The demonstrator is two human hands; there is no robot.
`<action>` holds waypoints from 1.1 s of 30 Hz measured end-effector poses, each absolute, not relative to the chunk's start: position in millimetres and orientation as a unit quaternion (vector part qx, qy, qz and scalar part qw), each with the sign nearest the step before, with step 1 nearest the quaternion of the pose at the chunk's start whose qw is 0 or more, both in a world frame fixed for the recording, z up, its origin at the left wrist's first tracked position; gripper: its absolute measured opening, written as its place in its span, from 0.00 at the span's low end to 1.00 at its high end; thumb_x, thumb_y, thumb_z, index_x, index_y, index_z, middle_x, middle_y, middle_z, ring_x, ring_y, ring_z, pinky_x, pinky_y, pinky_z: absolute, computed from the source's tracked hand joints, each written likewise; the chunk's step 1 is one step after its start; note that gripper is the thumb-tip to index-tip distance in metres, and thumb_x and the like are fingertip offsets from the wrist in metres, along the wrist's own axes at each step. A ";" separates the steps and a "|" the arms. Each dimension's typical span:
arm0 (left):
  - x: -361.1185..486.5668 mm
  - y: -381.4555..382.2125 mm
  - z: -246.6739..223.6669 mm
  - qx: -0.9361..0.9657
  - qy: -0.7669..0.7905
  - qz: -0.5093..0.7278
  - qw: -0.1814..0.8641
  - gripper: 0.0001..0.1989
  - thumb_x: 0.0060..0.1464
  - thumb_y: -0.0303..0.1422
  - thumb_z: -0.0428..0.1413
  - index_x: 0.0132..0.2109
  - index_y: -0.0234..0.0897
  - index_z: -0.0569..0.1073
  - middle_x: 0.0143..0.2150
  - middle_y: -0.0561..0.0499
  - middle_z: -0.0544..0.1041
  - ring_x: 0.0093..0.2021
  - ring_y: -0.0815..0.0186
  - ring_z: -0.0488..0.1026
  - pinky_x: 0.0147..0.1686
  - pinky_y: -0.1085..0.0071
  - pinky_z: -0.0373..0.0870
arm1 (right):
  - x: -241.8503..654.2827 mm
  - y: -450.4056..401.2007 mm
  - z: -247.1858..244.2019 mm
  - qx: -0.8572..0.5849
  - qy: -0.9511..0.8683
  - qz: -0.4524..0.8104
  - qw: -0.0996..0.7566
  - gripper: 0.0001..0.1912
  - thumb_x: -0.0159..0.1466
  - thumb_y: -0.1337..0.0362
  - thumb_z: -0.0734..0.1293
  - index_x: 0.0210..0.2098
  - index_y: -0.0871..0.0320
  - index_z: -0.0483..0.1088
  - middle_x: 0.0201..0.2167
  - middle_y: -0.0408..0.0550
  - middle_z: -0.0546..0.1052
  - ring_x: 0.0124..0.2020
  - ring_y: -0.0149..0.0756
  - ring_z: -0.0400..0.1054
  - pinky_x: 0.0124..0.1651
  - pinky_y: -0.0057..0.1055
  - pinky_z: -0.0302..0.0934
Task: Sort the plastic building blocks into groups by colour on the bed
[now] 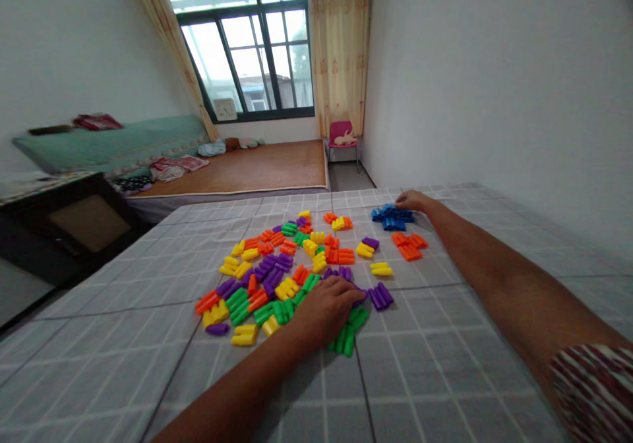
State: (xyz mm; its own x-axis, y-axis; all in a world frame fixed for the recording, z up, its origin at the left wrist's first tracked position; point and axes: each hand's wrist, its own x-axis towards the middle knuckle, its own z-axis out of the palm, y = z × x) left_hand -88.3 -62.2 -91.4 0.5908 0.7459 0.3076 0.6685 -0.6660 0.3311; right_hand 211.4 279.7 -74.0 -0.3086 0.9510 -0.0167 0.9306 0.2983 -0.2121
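Maroon-white striped sleeve point(591, 383) nearest; left hand point(332, 308) over purple ribbed plastic blocks point(345, 273), right hand point(411, 200) at blue ones point(390, 217); grips unclear. Probably light, stiff; pinch sides.

Checked cloth point(435, 364) — coloured pieces point(270, 271) atop.

Streaked maroon-and-white sleeve point(596, 387), bare hands point(327, 308)
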 end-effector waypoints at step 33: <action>-87.0 -66.7 -85.3 0.882 0.418 0.192 0.100 0.16 0.62 0.28 0.48 0.54 0.42 0.72 0.50 0.49 0.75 0.52 0.62 0.68 0.53 0.64 0.66 | 151.7 275.5 -59.0 -0.695 -0.718 0.028 -0.027 0.31 0.58 0.41 0.64 0.52 0.54 0.73 0.57 0.60 0.71 0.58 0.59 0.63 0.56 0.62 0.52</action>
